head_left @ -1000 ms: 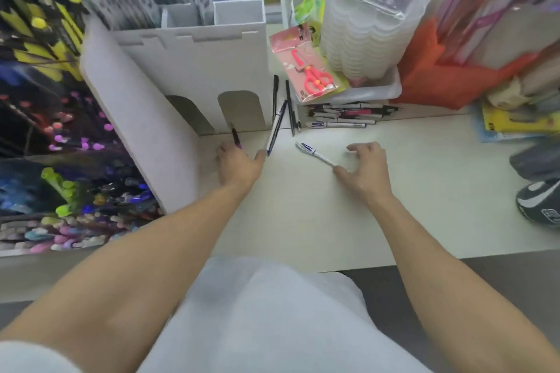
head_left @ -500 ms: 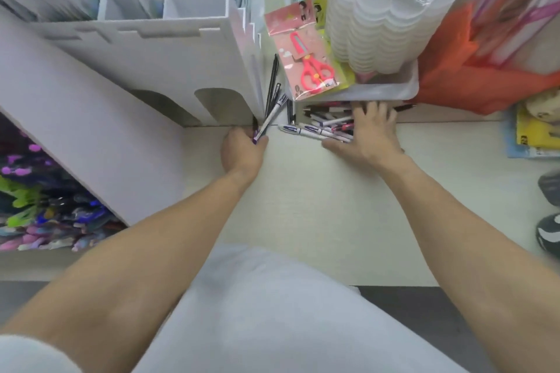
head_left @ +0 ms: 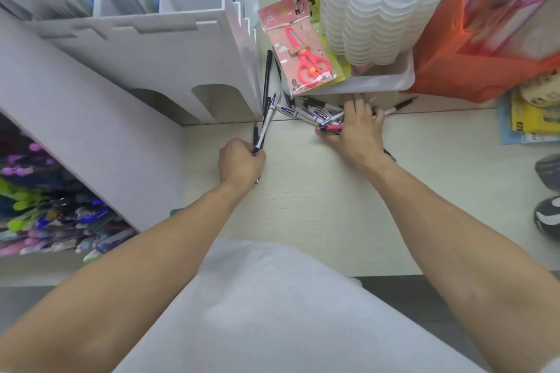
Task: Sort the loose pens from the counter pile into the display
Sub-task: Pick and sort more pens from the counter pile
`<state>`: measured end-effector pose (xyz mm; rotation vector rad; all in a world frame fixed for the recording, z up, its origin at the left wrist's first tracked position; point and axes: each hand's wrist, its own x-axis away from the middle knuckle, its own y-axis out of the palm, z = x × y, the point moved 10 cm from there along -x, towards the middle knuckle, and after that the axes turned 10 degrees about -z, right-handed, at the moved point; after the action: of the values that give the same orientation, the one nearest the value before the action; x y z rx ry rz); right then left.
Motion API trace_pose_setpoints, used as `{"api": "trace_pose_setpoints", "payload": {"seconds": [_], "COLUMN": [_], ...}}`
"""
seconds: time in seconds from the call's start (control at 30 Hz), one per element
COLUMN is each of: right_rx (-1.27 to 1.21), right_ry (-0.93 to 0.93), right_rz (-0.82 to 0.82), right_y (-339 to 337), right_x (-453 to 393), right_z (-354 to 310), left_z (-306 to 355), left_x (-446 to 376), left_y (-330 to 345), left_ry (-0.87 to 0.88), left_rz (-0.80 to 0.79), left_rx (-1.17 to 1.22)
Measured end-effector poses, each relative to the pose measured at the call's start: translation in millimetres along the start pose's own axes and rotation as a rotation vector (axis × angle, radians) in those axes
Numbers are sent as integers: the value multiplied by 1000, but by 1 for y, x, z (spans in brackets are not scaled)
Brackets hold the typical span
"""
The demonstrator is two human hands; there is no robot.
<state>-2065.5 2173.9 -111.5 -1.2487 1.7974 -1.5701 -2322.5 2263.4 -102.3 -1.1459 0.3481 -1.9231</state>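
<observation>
Two hands: left hand [head_left: 241, 160] grips several pens [head_left: 266, 121]; right hand [head_left: 357, 127] grasps the pile [head_left: 312, 113].

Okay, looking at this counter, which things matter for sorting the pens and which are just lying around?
Job:
pen pile
pens the left hand grips
right hand on the pile
display

Lying about:
packaged scissors
stacked plastic trays
orange bag

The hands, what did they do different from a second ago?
The right hand reached forward from the bare counter into the pen pile and grips pens. The left hand gathered more pens into its grip. The scissors pack stayed put.
</observation>
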Motion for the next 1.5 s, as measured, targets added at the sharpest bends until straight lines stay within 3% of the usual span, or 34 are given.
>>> {"api": "trace_pose_setpoints", "payload": {"seconds": [0.27,0.4,0.53,0.7,0.83,0.93,1.03,1.07,1.2,1.3,1.4,1.5], "right_rx": [51,77,121,-518,-775,-883,-1060,-1009,-549,-175,-264,-453], "right_ry": [125,62,33,176,186,181,169,160,102,-9,-44,46], "right_rz": [-87,-29,-141,-330,-443,-560,-676,-652,-303,-427,-465,-297], "right_y": [-4,0,18,54,50,50,54,48,7,25,35,13], "right_x": [-2,18,47,84,93,107,122,124,127,140,142,128], "right_z": [0,-20,-55,-88,-91,-86,-80,-71,-1,21,35,59], "left_z": [-5,-6,-15,-29,-37,-32,-20,-16,-3,4,12,14], "left_x": [6,14,19,29,40,43,36,34,32,33,33,36], "left_y": [5,10,24,57,67,67,63,62,58,56,62,66], "left_ry": [3,12,-25,-77,-131,-115,-17,9,35,34,37,37], "left_rz": [-41,-45,-101,-287,-413,-409,-283,-235,-142,-113,-129,-127], "left_rx": [35,58,150,222,328,217,-24,-77,-208,-303,-409,-463]}}
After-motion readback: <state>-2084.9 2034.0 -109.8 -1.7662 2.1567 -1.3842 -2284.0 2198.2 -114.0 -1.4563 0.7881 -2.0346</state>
